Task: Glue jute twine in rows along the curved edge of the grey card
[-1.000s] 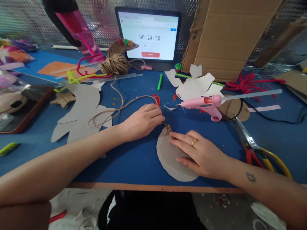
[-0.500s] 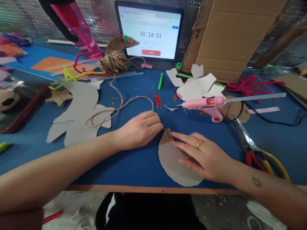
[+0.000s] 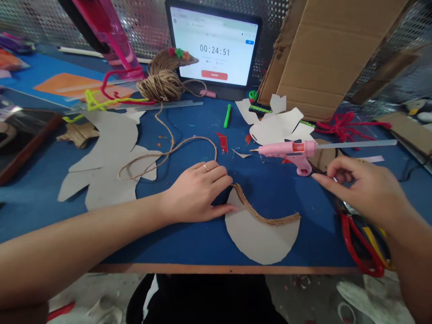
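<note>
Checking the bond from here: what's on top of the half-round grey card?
A curved, ribbed brown strip runs along the upper edge of the half-round grey card. The card beneath the strip is covered, so any glue there cannot be seen.

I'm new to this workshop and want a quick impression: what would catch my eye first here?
A tablet showing a timer at 00:24:51 stands at the back of the blue table, with a pink hot glue gun right of centre. At the front, a grey cardboard half-disc edged by a wavy brown strip lies between the left hand and the raised right hand.
</note>
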Motion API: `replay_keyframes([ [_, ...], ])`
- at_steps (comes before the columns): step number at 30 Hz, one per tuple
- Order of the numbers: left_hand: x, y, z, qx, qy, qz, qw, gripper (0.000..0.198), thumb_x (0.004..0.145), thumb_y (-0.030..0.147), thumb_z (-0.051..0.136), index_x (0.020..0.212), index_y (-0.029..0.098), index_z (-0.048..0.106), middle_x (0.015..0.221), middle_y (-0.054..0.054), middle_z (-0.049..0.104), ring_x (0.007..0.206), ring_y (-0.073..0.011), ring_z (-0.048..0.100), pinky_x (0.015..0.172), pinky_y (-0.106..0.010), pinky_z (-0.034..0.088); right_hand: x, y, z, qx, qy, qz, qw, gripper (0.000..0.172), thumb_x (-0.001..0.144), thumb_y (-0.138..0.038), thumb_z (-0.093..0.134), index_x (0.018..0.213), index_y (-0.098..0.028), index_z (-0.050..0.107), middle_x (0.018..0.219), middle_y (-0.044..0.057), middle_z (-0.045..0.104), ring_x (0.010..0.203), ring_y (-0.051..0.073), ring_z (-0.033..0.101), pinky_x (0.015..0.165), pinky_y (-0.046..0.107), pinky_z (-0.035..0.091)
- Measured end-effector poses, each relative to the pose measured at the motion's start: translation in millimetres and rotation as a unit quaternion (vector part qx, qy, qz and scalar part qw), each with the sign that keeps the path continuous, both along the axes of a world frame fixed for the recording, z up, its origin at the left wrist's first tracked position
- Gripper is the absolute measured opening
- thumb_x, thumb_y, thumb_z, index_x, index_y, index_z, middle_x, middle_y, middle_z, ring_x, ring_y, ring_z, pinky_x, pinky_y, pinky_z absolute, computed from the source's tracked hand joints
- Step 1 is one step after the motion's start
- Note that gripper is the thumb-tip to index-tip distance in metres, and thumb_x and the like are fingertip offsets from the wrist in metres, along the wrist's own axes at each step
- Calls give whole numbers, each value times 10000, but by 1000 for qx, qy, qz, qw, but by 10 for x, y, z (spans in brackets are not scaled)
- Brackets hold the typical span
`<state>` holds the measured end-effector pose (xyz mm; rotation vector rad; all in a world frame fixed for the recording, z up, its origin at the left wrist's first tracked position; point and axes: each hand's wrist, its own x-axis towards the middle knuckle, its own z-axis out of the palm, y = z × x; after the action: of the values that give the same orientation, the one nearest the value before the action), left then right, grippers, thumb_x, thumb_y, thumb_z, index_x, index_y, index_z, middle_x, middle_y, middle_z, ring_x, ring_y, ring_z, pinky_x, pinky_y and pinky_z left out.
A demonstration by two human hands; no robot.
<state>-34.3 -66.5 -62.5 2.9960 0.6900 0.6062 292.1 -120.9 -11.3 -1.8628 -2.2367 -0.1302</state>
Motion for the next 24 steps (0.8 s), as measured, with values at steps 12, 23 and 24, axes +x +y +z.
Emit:
replay_keyframes([
  [12,6,-91,-24,72,0,-3,997,292,911,415,493,886,157,627,841,-44,641,800,-181,609,663,-294,495,-82,472,-253,-56,29,18,998,366,760,-540,580,776,-176,612,658,52,542,595,175,481,529,314,358],
  [23,1,-104,-24,129,-8,-32,991,221,901,323,533,892,134,648,809,-36,669,760,-181,643,649,-296,545,-21,402,-52,-60,242,42,968,264,748,-466,642,755,-205,672,694,19,664,666,188,615,631,326,469],
  [24,-1,-112,-19,136,-10,-35,990,231,903,329,531,897,131,649,802,-39,672,753,-180,648,647,-296,548,-16,409,-30,-68,274,38,959,246,730,-453,666,767,-210,675,679,9,652,641,175,599,613,319,463],
])
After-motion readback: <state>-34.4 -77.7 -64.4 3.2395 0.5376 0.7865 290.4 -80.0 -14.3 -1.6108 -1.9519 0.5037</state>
